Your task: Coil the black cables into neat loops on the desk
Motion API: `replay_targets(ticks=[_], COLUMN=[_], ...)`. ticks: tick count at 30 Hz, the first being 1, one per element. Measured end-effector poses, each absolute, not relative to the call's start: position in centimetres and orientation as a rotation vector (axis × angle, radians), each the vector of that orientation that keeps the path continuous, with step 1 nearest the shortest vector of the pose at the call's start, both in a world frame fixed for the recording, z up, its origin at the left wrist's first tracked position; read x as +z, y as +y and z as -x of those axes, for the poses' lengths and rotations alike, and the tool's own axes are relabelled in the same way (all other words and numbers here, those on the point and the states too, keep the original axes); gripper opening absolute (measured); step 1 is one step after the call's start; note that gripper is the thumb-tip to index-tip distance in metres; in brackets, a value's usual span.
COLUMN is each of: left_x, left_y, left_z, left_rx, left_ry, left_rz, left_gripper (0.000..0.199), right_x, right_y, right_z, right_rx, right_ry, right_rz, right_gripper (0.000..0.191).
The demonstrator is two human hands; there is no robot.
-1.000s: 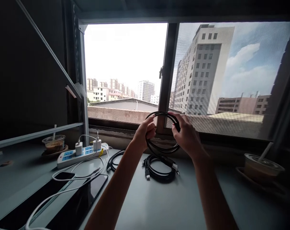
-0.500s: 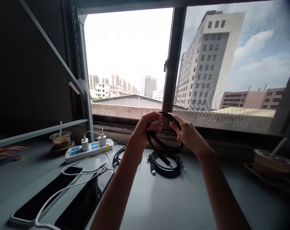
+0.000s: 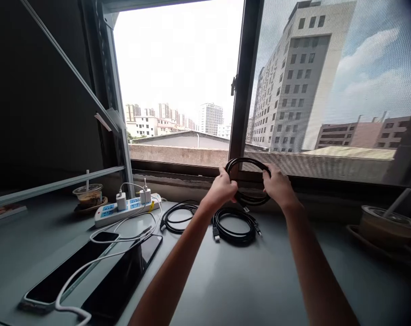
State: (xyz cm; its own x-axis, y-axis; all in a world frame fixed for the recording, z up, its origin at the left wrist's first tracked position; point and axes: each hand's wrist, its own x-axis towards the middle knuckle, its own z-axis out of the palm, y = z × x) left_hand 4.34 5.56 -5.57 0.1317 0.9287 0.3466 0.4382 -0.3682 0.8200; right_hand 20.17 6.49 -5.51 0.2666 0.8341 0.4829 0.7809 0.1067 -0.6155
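Note:
A coiled black cable [image 3: 249, 160] is held up in a round loop above the table. My left hand [image 3: 223, 186] is closed around the coil's left side, and my right hand [image 3: 277, 183] grips its right side. Below it a second coil of black cable [image 3: 235, 242] lies flat on the table, its plug [image 3: 216, 234] showing at the left. A third black cable coil [image 3: 173, 226] rests farther left, partly hidden behind my left forearm.
Two phones [image 3: 69, 276] [image 3: 120, 280] lie at the left under a white charging cable [image 3: 86, 261]. Behind them is a power strip [image 3: 128, 209] with chargers. Drink cups stand at left [image 3: 88, 195] and right [image 3: 390, 226]. A window ledge [image 3: 178, 184] runs along the back.
My hands have moved apart and slightly right, and the held cable is now a wider, rounder loop. Its hanging end no longer dangles over the lower coil. Another person's hand at far left has withdrawn.

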Motion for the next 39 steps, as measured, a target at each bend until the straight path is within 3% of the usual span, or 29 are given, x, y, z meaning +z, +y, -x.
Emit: replay_targets(ticks=[5, 9, 14, 21, 39], left_x=[-7.1, -8.4, -10.8, -12.8, -14.6], left_y=[7.5, 9.4, 10.4, 10.4, 11.1], left_z=[-4.3, -3.6, -3.1, -4.4, -4.2], left_rx=[1.065, 1.003, 0.603, 0.14, -0.03], left_ry=[1.455, 1.599, 1.798, 2.004, 2.034], left_rz=[-1.887, -1.914, -1.935, -1.991, -2.347], left_gripper=[0.034, 0.032, 0.024, 0.029, 0.03], right_x=[-6.8, -8.3, -10.7, -12.7, -12.6], right_y=[7.7, 9.6, 11.4, 11.7, 11.2], right_z=[-21.5, -21.7, -21.3, -21.1, -17.6], right_rx=[0.313, 0.44, 0.676, 0.857, 0.451], right_ry=[-1.625, -1.674, -1.719, -1.771, -2.022], right_rz=[1.766, 1.872, 2.065, 2.266, 2.424], right_gripper=[0.051, 0.037, 0.02, 0.022, 0.028])
